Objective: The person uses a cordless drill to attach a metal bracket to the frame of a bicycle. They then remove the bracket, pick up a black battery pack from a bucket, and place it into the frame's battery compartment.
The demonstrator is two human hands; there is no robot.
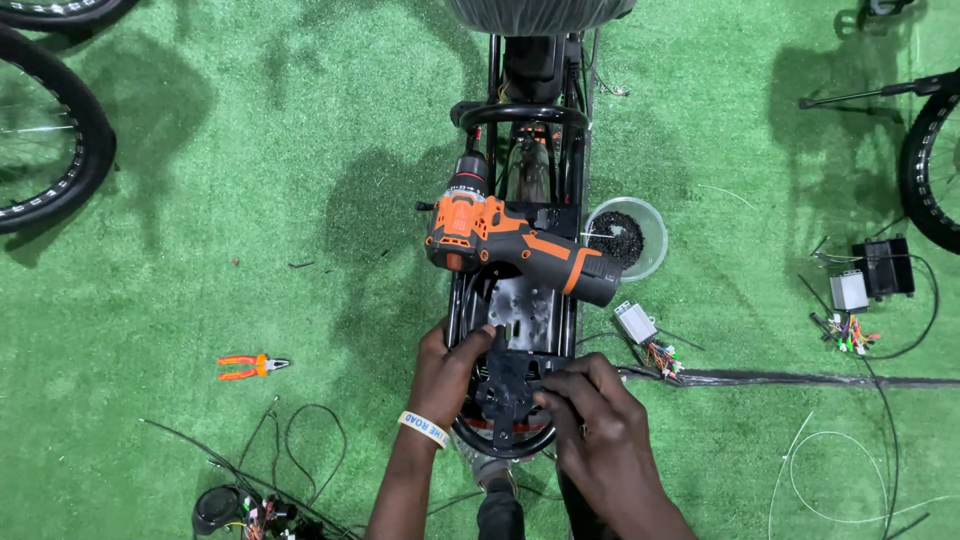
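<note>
A black bicycle rear rack frame runs up the middle over green turf. An orange and black cordless drill lies across it, untouched. Below the drill is a black perforated plate with a black bracket part on it. My left hand, with a pale wristband, grips the rack's left rail beside the plate, thumb on the plate's edge. My right hand presses its fingertips on the right side of the black bracket. The rack's rounded end sits between my wrists.
A clear bowl of small dark screws sits right of the rack, a grey controller box with coloured wires below it. Orange pliers lie left. Bicycle wheels stand at far left and right. Loose cables cross the turf.
</note>
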